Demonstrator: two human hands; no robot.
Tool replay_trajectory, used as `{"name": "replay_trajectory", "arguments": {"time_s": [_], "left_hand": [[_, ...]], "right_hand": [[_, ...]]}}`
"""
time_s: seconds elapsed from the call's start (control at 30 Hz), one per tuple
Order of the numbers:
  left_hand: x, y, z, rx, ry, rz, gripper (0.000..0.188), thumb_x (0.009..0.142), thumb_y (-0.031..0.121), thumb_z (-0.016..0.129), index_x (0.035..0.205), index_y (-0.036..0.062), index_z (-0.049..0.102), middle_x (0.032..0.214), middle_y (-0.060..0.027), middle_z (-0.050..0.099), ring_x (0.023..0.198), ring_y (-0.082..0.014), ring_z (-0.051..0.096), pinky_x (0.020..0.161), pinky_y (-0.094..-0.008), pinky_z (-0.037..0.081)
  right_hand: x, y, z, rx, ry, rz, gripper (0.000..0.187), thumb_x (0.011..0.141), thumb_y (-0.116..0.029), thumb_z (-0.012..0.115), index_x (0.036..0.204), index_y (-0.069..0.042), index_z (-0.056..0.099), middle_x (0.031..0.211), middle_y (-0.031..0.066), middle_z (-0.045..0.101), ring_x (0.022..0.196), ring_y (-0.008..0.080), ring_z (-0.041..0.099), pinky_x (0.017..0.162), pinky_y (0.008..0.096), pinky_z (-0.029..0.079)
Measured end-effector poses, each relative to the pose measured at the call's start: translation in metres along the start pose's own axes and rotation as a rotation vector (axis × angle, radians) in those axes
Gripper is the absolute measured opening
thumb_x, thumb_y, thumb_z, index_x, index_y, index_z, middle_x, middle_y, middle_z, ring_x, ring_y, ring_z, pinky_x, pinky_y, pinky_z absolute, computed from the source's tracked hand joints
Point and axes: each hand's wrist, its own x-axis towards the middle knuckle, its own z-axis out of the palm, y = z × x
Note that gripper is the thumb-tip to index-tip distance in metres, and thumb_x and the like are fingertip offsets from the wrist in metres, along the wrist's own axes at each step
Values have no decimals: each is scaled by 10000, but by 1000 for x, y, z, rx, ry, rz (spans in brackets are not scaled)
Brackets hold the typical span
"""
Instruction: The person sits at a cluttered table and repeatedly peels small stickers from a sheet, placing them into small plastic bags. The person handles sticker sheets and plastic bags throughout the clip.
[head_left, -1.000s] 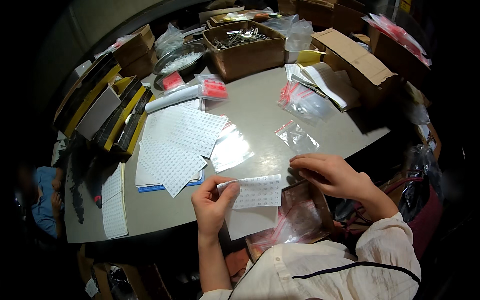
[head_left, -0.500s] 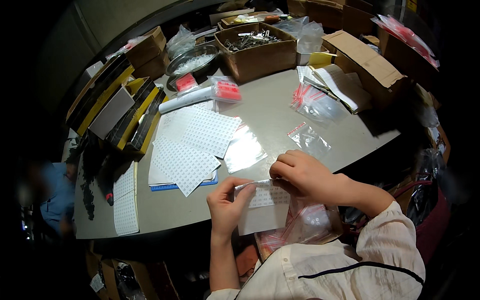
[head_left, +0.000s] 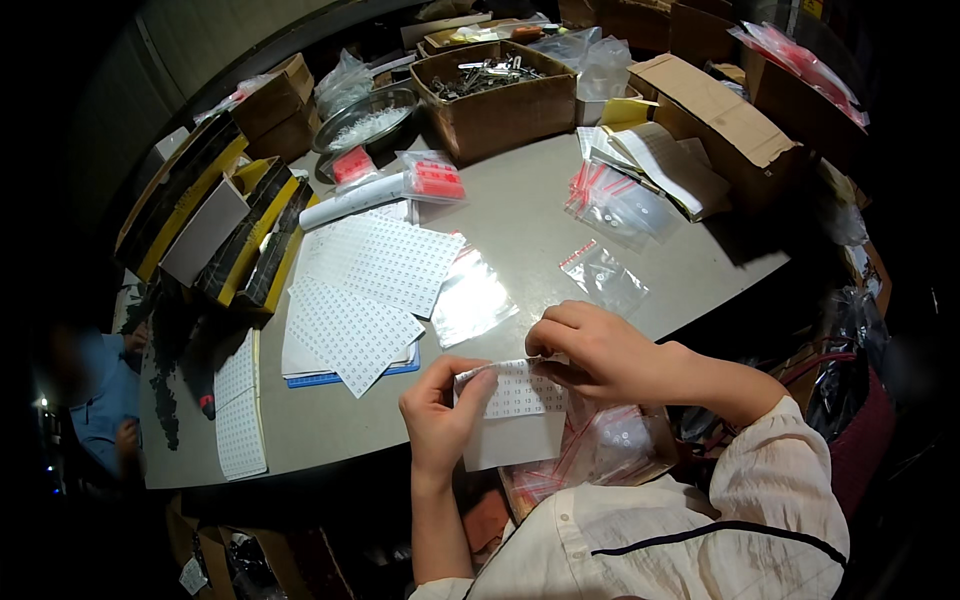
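Between my hands, just off the table's front edge, is a white label sheet with rows of small printed stickers and a blank lower part. My left hand pinches its upper left corner between thumb and fingers. At the upper right edge, the thumb and curled fingers of my right hand close on the sheet; whether a single sticker is between those fingertips is hidden. Past my right hand lies a clear zip bag with a red-striped top. Under the sheet, a box of small zip bags sits close to my body.
More label sheets and a blank-looking clear bag lie on the grey table. Behind them stand a carton of metal parts, a glass bowl and black-yellow boxes. Another person is at the far left.
The whole view has shifted slightly, so the table's things appear farther left. Both hands keep their hold on the label sheet, with hardly any movement of the fingers.
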Motion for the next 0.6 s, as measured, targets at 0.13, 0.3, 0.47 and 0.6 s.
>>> {"name": "replay_trajectory", "arguments": {"time_s": [0.13, 0.3, 0.47, 0.6], "left_hand": [[0, 0, 0, -17, 6, 9, 85, 880, 15, 735, 948, -34, 718, 818, -15, 701, 745, -55, 618, 674, -202, 487], [0, 0, 1, -31, 23, -3, 92, 878, 17, 732, 954, -34, 724, 817, -6, 698, 747, -44, 606, 669, -197, 478], [-1, 0, 2, -54, 37, -17, 92, 877, 13, 727, 955, -35, 719, 807, 2, 688, 738, -39, 595, 660, -194, 470], [-1, -2, 1, -40, 41, -8, 91, 878, 11, 726, 953, -38, 718, 801, 5, 680, 729, -37, 585, 653, -192, 463]], "right_hand": [[4, -2, -1, 9, -24, 34, 203, 837, -54, 725, 988, -33, 592, 923, 123, 605, 873, 328, 599, 760, 412, 481], [-1, -1, 7, -181, 67, -105, 249, 722, -134, 709, 936, -63, 603, 931, 122, 599, 932, 339, 603, 829, 433, 499], [-14, 11, -22, -110, 129, -191, 269, 716, -49, 696, 978, -50, 636, 944, 111, 623, 879, 298, 628, 750, 377, 522], [-13, 62, -68, 65, 14, 422, 181, 853, -85, 670, 1013, 0, 655, 846, 124, 647, 754, 221, 636, 702, 347, 506]]}}
